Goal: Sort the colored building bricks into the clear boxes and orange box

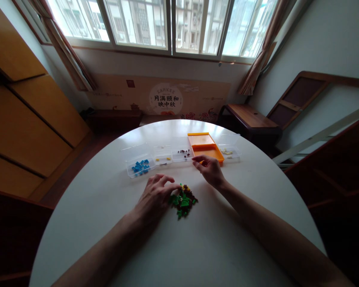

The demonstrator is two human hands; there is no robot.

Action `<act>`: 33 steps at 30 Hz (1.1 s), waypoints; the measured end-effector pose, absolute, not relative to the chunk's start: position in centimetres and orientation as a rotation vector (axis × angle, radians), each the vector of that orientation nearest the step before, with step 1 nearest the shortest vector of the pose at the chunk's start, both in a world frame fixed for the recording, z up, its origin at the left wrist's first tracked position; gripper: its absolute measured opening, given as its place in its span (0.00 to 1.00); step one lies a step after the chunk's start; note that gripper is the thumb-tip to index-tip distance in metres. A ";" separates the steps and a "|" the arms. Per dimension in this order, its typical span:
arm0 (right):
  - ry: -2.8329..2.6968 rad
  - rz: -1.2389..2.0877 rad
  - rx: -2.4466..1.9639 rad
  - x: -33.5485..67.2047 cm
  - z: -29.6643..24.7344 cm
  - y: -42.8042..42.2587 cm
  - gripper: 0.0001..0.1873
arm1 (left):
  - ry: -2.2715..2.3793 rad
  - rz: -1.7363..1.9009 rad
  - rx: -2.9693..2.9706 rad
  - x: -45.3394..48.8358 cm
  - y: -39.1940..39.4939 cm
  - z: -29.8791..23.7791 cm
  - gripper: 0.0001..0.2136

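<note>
On the white table lies a loose pile of small green, brown and yellow building bricks. My left hand rests beside it on the left, fingers apart and partly curled, the index fingertip touching the pile's upper edge. Beyond the pile, my right hand hovers at the front of the orange box, thumb and forefinger pinched together. Whatever is between those fingertips is too small to make out. Close to them stands a clear box with several dark brown bricks inside.
A clear box of blue bricks stands at the left of the row. Beside it, a smaller clear box holds yellow bits. Right of the orange box, another clear box holds pale pieces. A wooden chair stands behind the table.
</note>
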State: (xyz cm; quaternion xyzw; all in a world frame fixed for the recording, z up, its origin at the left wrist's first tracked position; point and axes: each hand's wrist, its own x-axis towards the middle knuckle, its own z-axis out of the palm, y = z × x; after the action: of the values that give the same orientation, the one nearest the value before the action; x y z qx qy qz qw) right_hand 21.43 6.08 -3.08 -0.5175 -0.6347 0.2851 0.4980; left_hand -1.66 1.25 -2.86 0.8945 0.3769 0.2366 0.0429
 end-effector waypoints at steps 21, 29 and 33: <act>-1.910 1.107 -1.065 18.8 -2.4 1.9 0.13 | 1.178 1.170 2.729 -1.7 0.9 -2.1 0.03; -1.917 1.061 -1.026 18.2 -2.7 1.7 0.09 | 1.115 1.242 2.766 -1.8 0.7 -2.1 0.02; -1.974 0.910 -1.033 18.3 -2.8 1.8 0.06 | 1.128 1.255 2.761 -1.7 1.0 -2.3 0.02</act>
State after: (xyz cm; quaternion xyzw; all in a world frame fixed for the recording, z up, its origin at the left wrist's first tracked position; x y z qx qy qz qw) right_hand 18.33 1.76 -2.79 -0.4006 -0.7656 0.3530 0.3590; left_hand -1.74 0.99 -2.30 0.8524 0.3481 0.3874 -0.0470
